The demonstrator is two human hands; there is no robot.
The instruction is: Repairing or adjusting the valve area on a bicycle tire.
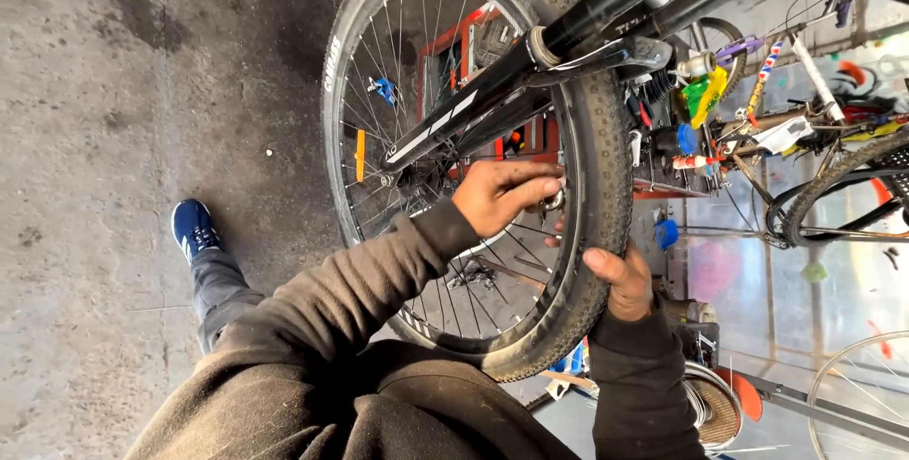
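Observation:
A bicycle wheel with a black knobby tyre (pixel 606 152) and thin spokes (pixel 398 72) fills the middle of the view, held in a black fork (pixel 492 91). My left hand (pixel 502 197) reaches between the spokes near the rim and pinches a small metal tool (pixel 553 201) against a spoke. My right hand (pixel 620 280) grips the tyre's outer edge just below, thumb on the tread and fingers wrapped behind. Both arms are in dark brown sleeves.
Stained concrete floor (pixel 142 91) lies to the left, with my blue shoe (pixel 193 226) on it. Behind the wheel stands a red rack (pixel 530 138) of tools and parts. Other bicycles (pixel 833 167) and a loose wheel (pixel 857 394) crowd the right side.

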